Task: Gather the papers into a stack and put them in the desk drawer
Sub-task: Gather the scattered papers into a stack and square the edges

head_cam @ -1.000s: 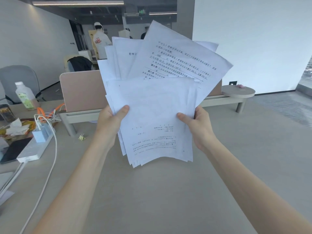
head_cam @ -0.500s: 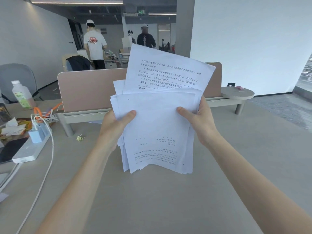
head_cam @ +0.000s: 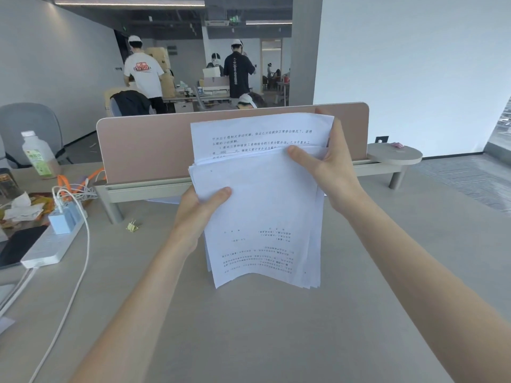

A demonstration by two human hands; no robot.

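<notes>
A stack of white printed papers (head_cam: 262, 214) stands nearly upright over the grey desk (head_cam: 276, 327), its lower edge close to the desk top. My left hand (head_cam: 197, 210) grips the stack's left edge, thumb on the front sheet. My right hand (head_cam: 329, 164) holds the upper right corner, thumb in front and fingers behind. One printed sheet sticks up higher than the others at the top. No drawer is in view.
A pink divider panel (head_cam: 143, 145) runs across the desk behind the papers. On the left lie a white power strip (head_cam: 52, 244) with cables, a bottle (head_cam: 38, 153), tissues and a small gold clip (head_cam: 133, 225). People stand far behind.
The fanned sheets have come together into a tighter stack and dropped lower toward the desk. My right hand has slid up from the stack's side to its top right corner.
</notes>
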